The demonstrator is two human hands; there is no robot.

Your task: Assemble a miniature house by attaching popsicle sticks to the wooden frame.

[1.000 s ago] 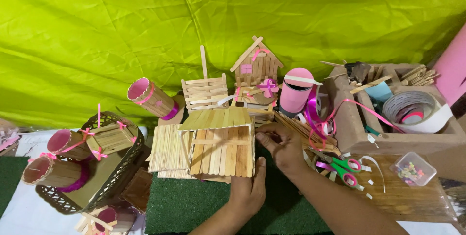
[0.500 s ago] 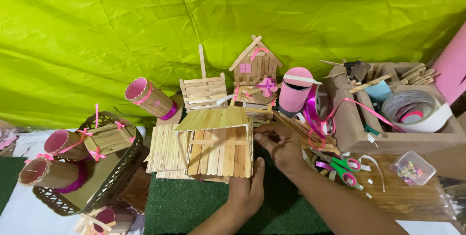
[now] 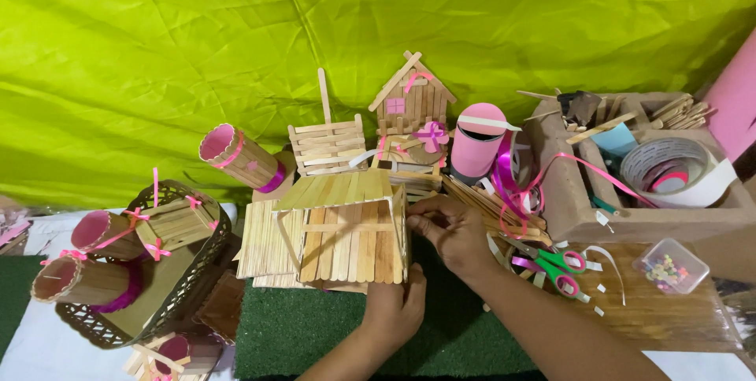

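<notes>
— While the left hand (image 3: 396, 308) curls under the front edge of the pale popsicle-stick house (image 3: 350, 227), gripping it, where is the right?

— Right hand (image 3: 450, 231) presses against the house's right wall, fingers bent and pinching its edge. House sits on the green mat (image 3: 315, 334) on the counter.

— And the containers?

— A cardboard box (image 3: 575, 208) at right holds a roll of white tape (image 3: 677, 170) and loose sticks. A small clear plastic tub (image 3: 669, 265) holds coloured beads. A dark woven basket (image 3: 169, 286) at left carries stick cylinders with pink ribbon.

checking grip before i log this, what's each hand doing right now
Left hand: fingers closed on the lower edge of the stick house.
Right hand: fingers pinched on the house's right wall edge.
</notes>
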